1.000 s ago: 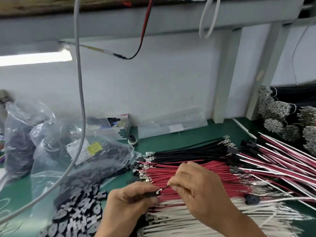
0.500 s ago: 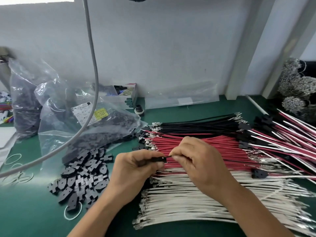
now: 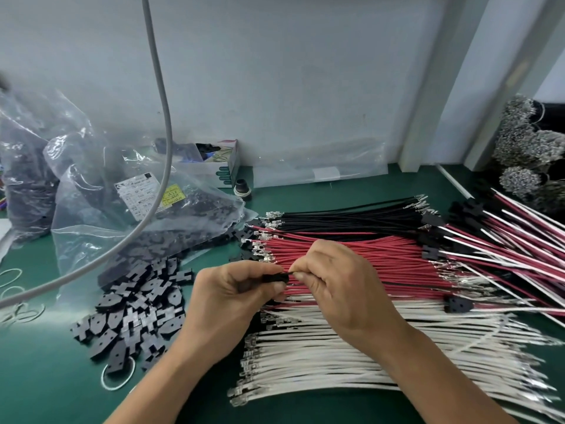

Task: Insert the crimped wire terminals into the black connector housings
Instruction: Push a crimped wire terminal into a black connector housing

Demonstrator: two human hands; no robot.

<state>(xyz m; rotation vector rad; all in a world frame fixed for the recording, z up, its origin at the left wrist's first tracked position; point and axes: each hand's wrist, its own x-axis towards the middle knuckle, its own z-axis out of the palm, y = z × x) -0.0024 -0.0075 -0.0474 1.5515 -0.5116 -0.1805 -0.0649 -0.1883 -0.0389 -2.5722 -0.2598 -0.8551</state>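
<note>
Hands meet over the wire rows in the head view: the left hand (image 3: pixel 235 296) pinches a black connector housing (image 3: pixel 275 278) between thumb and curled fingers, the housing jutting from its fingertips toward the right hand (image 3: pixel 339 289), which pinches a thin black wire (image 3: pixel 293 272) just beside the housing's open end. Under them on the green mat (image 3: pixel 46 377) lie black wires (image 3: pixel 351 217), red wires (image 3: pixel 382 255) and white wires (image 3: pixel 351 356) in rows, with loose black housings (image 3: pixel 131 313) heaped to the left beside a clear plastic bag (image 3: pixel 122 209).
</note>
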